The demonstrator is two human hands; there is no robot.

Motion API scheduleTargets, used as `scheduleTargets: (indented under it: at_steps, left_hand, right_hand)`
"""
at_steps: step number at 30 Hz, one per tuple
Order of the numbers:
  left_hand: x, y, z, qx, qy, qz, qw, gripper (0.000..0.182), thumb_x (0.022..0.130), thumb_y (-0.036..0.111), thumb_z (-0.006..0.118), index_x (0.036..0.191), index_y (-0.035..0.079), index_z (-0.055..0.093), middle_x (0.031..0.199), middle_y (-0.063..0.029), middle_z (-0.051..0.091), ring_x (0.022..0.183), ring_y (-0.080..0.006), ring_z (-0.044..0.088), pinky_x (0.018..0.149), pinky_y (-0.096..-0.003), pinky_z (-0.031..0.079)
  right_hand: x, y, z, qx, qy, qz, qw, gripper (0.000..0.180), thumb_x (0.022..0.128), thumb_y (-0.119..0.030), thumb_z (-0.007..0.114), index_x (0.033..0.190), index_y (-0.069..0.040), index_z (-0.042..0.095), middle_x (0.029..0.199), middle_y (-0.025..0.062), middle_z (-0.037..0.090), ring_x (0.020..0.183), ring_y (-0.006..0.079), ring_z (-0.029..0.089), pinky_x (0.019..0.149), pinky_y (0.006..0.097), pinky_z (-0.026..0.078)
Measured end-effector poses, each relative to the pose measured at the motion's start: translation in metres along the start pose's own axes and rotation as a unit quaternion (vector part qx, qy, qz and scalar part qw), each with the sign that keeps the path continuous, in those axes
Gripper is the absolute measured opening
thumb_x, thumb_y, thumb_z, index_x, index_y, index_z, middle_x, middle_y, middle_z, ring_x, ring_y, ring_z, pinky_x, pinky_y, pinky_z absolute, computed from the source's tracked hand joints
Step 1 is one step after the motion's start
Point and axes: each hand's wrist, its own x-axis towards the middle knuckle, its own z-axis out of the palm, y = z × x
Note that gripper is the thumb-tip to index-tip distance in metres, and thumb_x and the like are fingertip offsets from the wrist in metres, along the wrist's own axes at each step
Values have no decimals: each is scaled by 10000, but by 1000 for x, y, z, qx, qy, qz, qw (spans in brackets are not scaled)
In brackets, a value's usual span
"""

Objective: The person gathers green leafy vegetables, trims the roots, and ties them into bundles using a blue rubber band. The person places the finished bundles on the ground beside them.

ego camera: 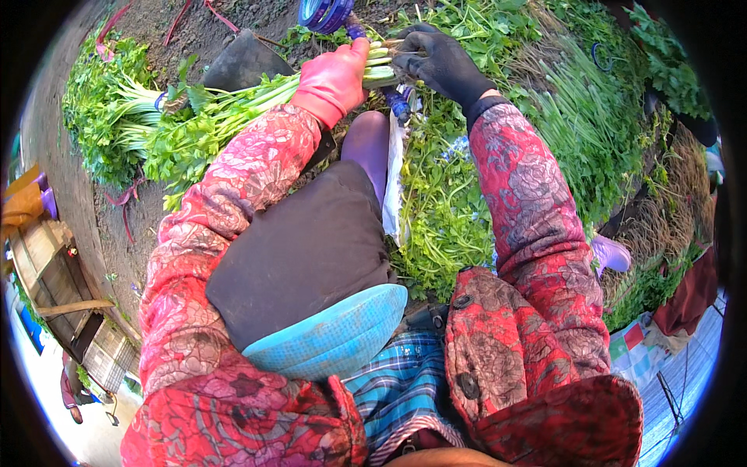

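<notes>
My left hand [335,76], in a pink glove, grips a bunch of leafy celery [280,93] around its pale stalks. The leaves trail to the left past my forearm, and the cut or root ends point right. At those ends is my right hand [435,61], in a black glove, its fingers curled on the thin roots [400,58]. Right by the stalks stands a tool wrapped in purple tape [397,105], partly hidden by the bunch. Rolls of purple tape [327,13] sit above it. A celery bunch tied with a purple band [137,105] lies on the left.
Loose celery greens [446,198] cover the ground between my legs, beside a white sheet edge [394,175]. More stalks [583,128] are heaped at right. My purple boot [367,146] is beneath the bunch. Red ribbons [125,198] lie on the soil. A wooden cart [52,262] stands far left.
</notes>
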Motion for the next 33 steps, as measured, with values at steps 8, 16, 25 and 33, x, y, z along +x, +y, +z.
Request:
scheduleTargets:
  at_steps: [8,16,25,33]
  left_hand:
    - [20,-5,-19,-74,-108,-100,986,604,696,272,799,1222,108,552,987,-217,719,940,-403,706,826,-460,557]
    - [30,-40,2,-215,-170,-26,961,684,659,285,835,1237,14,587,1049,-155,715,966,-287,694,882,-385,540]
    - [17,-24,-4,-158,-125,-60,978,675,642,346,839,1174,19,584,1063,-242,703,1042,-411,677,921,-454,529]
    - [32,-21,-22,74,35,5,997,464,776,234,740,1173,112,532,925,-195,715,877,-416,701,726,-527,557]
  right_hand:
    - [-39,1,-12,91,251,30,963,208,916,-229,729,1016,-49,703,990,102,695,909,238,701,834,362,554]
    - [-31,-24,-1,298,163,205,918,298,889,-243,780,1066,-19,694,824,54,718,745,108,689,674,306,579]
    - [-16,-30,45,377,171,205,887,242,933,-179,757,1087,-18,662,840,33,690,652,80,640,577,232,537]
    - [-1,-25,-42,-100,172,-20,980,629,846,-408,791,1338,-88,565,1228,145,663,1082,320,667,912,406,535]
